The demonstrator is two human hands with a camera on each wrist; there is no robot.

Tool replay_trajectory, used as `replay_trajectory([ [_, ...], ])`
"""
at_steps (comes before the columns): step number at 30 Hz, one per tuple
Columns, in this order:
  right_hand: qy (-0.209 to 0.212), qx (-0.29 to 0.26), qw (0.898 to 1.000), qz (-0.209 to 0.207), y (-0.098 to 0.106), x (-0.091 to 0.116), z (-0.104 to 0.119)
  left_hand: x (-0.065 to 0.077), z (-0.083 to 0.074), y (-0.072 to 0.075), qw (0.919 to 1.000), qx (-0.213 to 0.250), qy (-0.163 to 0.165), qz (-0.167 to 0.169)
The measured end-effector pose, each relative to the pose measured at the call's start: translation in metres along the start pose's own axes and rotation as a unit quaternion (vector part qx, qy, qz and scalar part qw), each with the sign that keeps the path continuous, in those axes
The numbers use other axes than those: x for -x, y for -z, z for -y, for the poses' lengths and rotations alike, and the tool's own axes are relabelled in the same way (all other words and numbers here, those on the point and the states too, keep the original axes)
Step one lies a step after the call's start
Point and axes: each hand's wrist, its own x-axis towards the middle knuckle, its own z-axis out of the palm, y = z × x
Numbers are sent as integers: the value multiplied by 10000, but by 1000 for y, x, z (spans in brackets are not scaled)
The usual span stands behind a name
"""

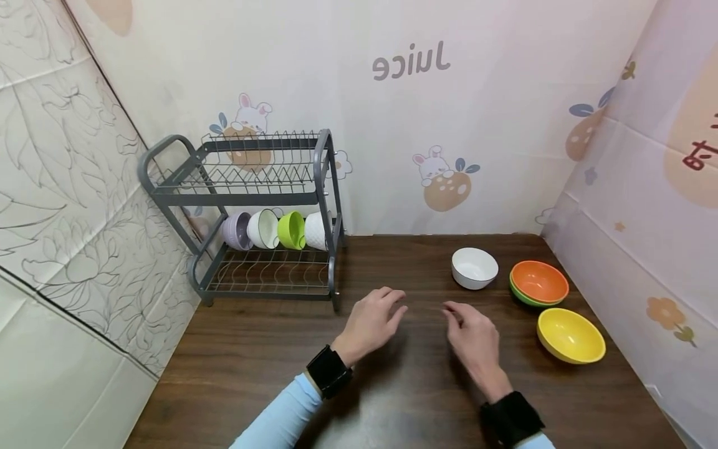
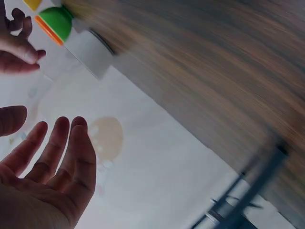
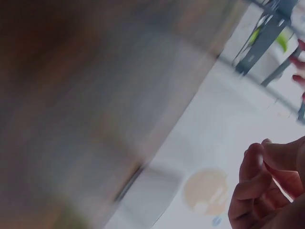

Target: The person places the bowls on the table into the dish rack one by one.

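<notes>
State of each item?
Left grip: relaxed, empty
Right grip: fingertips together, empty
White round bowl: upright
Green round bowl: upright
Orange round bowl: nested in green
Yellow round bowl: upright
Grey metal rack: upright
Lavender cup: tilted
Plain white cup: tilted
Lime-green cup: tilted
Textured white cup: racked

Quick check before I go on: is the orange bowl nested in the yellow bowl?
No, the head view shows the orange bowl sitting in the green bowl, while the yellow bowl is empty.
</notes>
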Motion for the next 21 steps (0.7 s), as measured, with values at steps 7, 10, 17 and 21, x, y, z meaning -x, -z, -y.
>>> replay_trajectory([
  [7, -866, 555, 9947, -33, 51, 13, -48, -21, -28, -17, 9974, -70, -316, 641],
  [10, -1075, 703, 9916, -174, 66, 16, -59, -29, -39, -24, 9957, -102, -473, 793],
  [17, -1354, 894, 9864, -258, 86, 21, -73, -47, -60, -37, 9923, -255, -813, 893],
  [21, -1487, 990, 9836, -249, 94, 25, -80, -53, -70, -42, 9909, -299, -886, 972],
])
